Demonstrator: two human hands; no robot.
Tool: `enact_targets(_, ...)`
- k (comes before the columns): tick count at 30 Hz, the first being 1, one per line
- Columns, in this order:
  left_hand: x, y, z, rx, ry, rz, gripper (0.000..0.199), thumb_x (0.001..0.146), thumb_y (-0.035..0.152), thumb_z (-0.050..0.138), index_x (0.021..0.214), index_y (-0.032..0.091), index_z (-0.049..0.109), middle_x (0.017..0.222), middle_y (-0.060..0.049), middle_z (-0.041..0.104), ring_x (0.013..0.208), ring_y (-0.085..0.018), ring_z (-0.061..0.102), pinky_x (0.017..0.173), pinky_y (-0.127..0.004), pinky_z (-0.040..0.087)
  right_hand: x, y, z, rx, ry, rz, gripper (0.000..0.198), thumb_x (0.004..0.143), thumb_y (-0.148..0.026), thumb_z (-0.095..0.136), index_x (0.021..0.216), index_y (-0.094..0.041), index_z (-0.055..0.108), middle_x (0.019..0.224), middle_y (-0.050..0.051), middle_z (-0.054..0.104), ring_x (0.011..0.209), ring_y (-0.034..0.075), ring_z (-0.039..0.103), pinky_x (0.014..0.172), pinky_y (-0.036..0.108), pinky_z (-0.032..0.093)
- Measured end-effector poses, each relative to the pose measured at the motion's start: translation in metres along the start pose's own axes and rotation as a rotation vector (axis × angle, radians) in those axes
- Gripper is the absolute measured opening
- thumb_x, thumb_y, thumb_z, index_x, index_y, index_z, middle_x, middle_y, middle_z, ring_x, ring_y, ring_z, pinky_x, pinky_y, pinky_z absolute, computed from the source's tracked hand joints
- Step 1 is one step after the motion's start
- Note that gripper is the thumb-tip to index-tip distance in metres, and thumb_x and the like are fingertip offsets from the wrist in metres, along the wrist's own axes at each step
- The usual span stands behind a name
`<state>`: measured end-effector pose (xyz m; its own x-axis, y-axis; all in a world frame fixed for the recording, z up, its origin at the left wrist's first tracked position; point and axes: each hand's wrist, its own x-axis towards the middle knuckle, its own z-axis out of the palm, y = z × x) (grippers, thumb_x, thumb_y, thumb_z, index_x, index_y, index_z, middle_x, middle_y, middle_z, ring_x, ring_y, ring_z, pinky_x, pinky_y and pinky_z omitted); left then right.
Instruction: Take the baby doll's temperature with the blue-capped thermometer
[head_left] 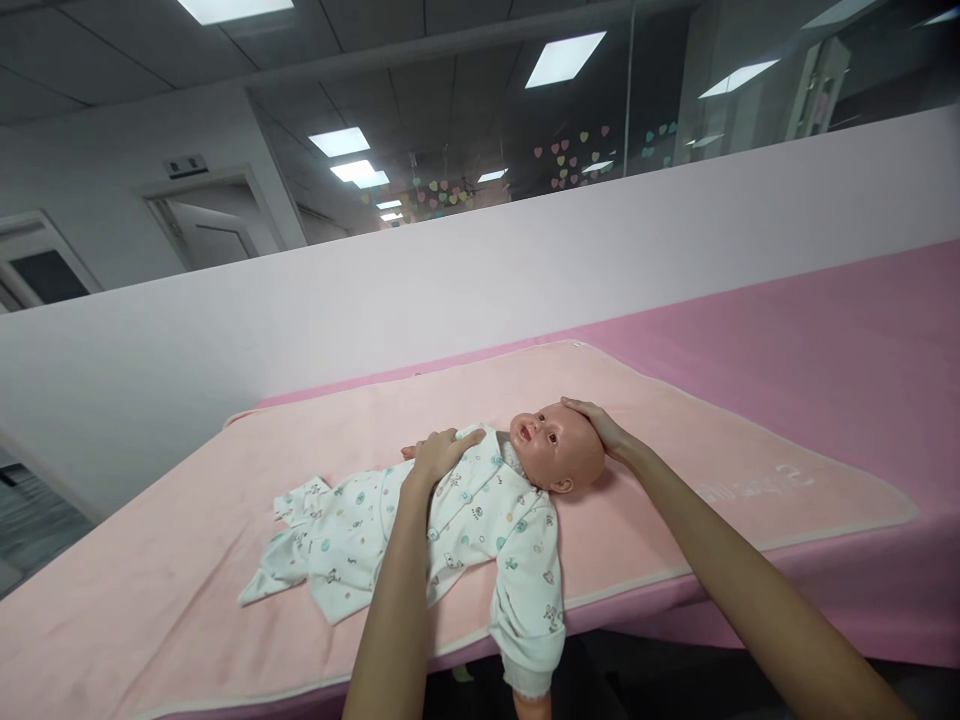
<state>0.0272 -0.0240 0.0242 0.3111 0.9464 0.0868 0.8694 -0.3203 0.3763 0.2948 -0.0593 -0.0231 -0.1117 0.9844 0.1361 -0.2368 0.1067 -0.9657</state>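
Observation:
A baby doll (480, 510) in a white printed outfit lies on its back on a peach blanket (660, 420), its bald head to the right. One of its sleeved arms hangs over the near edge. My left hand (442, 455) rests on the doll's chest, fingers stretched toward its far side and thumb apart. Against the top of the doll's head lies my right hand (596, 422), its fingers extended along the crown and partly hidden by the head. Neither hand is lifting the doll.
Under the blanket is a pink cover (840, 340) on the table. A low white wall (420, 300) runs along the far side, with glass panels above it bearing heart stickers (562, 160). Dark floor (45, 520) shows at far left.

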Motion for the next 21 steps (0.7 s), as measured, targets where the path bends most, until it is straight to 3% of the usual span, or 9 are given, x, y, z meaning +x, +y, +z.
enact_targets(4,0.001,-0.001,0.001,0.012,-0.003,0.005,0.053,0.074,0.067,0.031,0.069,0.019,0.055,0.082,-0.009,0.065,0.095,-0.034,0.055,0.088,-0.045,0.029,-0.003,-0.001,0.003,0.008,-0.044,0.045,0.044,0.078,-0.051,0.047,0.092,-0.015,0.066,0.098,0.009,0.068,0.094,0.025,0.061,0.088,0.035,0.044)
enact_targets(14,0.004,-0.004,0.003,-0.012,-0.013,0.026,0.055,0.076,0.067,0.025,0.068,0.02,0.052,0.09,-0.008,0.064,0.098,-0.031,0.053,0.089,-0.046,0.03,0.015,0.004,-0.018,0.119,0.262,-0.174,0.035,0.076,-0.05,0.051,0.086,-0.021,0.068,0.097,0.006,0.068,0.103,0.023,0.056,0.094,0.034,0.039)
enact_targets(17,0.003,-0.003,0.003,0.003,-0.01,0.016,0.056,0.076,0.067,0.022,0.069,0.02,0.053,0.092,-0.009,0.064,0.1,-0.031,0.052,0.09,-0.047,0.03,0.011,0.004,-0.013,0.074,0.207,-0.157,0.033,0.075,-0.048,0.054,0.084,-0.019,0.068,0.093,0.006,0.069,0.099,0.023,0.059,0.09,0.033,0.041)
enact_targets(21,0.002,-0.003,0.002,-0.015,-0.004,0.009,0.056,0.079,0.064,0.019,0.07,0.021,0.054,0.093,-0.007,0.064,0.101,-0.03,0.052,0.091,-0.046,0.029,0.003,0.004,-0.002,-0.016,0.056,-0.003,0.035,0.075,-0.048,0.055,0.081,-0.016,0.067,0.086,0.007,0.07,0.084,0.023,0.063,0.079,0.031,0.046)
